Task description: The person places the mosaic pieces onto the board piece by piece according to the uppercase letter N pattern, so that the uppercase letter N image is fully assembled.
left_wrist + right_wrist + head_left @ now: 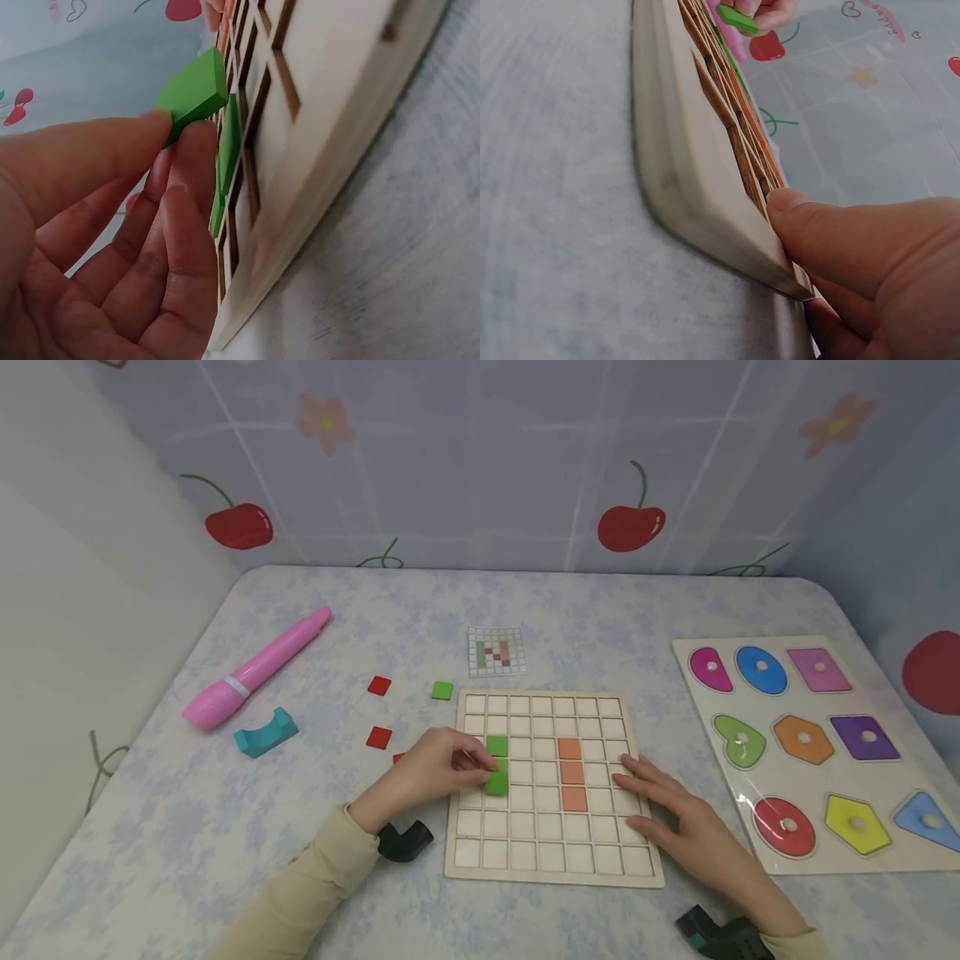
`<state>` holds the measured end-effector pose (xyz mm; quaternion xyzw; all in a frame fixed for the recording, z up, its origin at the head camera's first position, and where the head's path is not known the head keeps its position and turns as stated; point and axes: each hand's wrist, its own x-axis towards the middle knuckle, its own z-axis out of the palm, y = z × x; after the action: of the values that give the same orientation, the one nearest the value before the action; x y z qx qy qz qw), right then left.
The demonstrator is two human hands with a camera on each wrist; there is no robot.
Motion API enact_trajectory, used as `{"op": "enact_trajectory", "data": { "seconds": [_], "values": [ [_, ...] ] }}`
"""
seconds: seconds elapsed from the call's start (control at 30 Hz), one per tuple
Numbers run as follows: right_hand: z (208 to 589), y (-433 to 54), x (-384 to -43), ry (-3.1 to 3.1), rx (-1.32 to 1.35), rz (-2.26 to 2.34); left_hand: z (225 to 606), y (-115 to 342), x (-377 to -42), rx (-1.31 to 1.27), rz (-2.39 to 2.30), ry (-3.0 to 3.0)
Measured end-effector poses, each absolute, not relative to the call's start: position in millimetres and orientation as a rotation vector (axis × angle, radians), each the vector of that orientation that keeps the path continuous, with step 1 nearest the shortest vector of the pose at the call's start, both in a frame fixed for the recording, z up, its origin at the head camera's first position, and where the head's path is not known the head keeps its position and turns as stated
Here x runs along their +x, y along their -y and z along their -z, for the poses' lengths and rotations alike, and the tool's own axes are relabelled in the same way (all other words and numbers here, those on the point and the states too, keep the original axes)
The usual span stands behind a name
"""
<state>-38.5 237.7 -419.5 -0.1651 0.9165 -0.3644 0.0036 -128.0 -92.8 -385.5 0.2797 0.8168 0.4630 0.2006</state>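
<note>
My left hand (pixel 435 774) pinches a green square tile (pixel 191 90) between thumb and fingertip, just above the left part of a wooden grid board (pixel 555 875). In the left wrist view, two more green tiles (pixel 230 142) lie on the board below it. Three orange tiles (pixel 572 772) form a column right of the board's middle. My right hand (pixel 686 820) rests at the board's right edge, fingers extended and the thumb (pixel 817 232) touching the rim. A loose green tile (pixel 442 690) and red tiles (pixel 378 737) lie left of the board, one red partly hidden behind my left hand.
Behind the board lies a small printed pattern card (pixel 498 652). To the left are a pink pen-shaped toy (pixel 258 672) and a teal curved piece (pixel 266 734). A shape puzzle board (pixel 750 718) lies on the right, close to my right hand.
</note>
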Motion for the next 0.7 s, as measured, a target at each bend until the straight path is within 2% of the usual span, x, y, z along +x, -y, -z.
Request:
{"op": "enact_trajectory", "data": {
  "seconds": [0.7],
  "values": [
    [417.7,-238.0,-39.1,-2.874,-0.522,1.118,392.5,85.6,-124.4,0.914,-1.165,-2.366]
  ]
}}
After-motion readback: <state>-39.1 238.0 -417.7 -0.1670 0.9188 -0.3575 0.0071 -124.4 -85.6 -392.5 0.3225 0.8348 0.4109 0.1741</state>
